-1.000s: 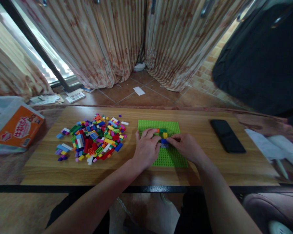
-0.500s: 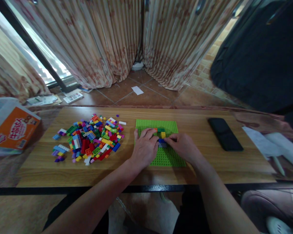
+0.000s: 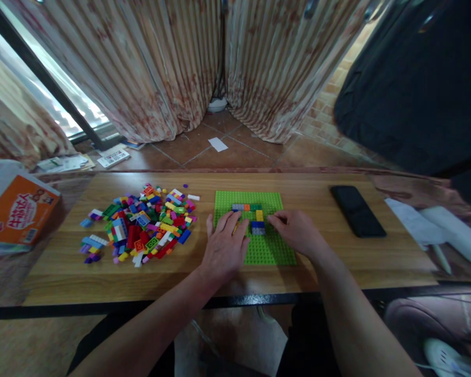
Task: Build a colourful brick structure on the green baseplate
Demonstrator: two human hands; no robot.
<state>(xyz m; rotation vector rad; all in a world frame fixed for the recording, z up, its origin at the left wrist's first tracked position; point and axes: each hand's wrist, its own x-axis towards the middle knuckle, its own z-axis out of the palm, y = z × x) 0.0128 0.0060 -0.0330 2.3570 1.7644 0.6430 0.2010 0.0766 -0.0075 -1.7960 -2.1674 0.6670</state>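
Note:
A green studded baseplate [image 3: 272,254] lies on the wooden table. On it, small bricks form part of an outline: a grey brick [image 3: 238,207], an orange brick [image 3: 247,208] and a green brick [image 3: 255,207] along the far side, a yellow brick [image 3: 259,215] at the right, then blue and grey bricks [image 3: 258,231] nearer me. Over the outline's left part rests my left hand [image 3: 226,245], fingers spread, with a bit of yellow showing between them. My right hand [image 3: 296,231] hovers just right of the blue brick, fingertips drawn together; no brick shows in them.
A big pile of mixed loose bricks [image 3: 153,225] spreads over the table's left side. To the right lies a black phone [image 3: 357,211]. A clear tub with an orange label [image 3: 21,209] stands past the left end, and white papers [image 3: 406,222] lie past the right.
My right hand has drawn back to the right, off the blue brick. My left hand has slid left, uncovering more of the bricks. The whole view has shifted slightly.

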